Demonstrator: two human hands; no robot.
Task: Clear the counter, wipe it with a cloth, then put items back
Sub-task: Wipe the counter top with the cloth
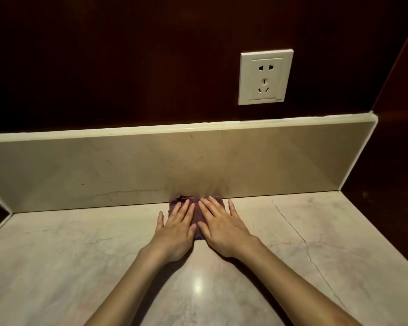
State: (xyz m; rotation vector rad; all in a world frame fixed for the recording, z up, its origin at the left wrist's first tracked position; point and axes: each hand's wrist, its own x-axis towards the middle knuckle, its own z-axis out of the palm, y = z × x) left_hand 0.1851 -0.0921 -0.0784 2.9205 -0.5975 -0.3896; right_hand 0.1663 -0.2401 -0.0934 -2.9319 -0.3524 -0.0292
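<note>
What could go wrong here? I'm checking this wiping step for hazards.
1. The cloth is pushed against the backsplash, right below the socket; if it is damp, wiping higher could bring moisture near it.
2. Both the left hand and right hand press flat on the glossy counter, so they could slip.
3. A crack could snag the cloth.

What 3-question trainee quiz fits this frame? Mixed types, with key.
1. True or false: both hands press flat on the cloth.
2. The cloth lies: A) at the counter's front edge B) against the backsplash C) beside the crack.
3. Fill in: the wall above the backsplash holds a ____.

Key: 1 true, left hand and right hand lie open on it; 2 B; 3 socket.
</note>
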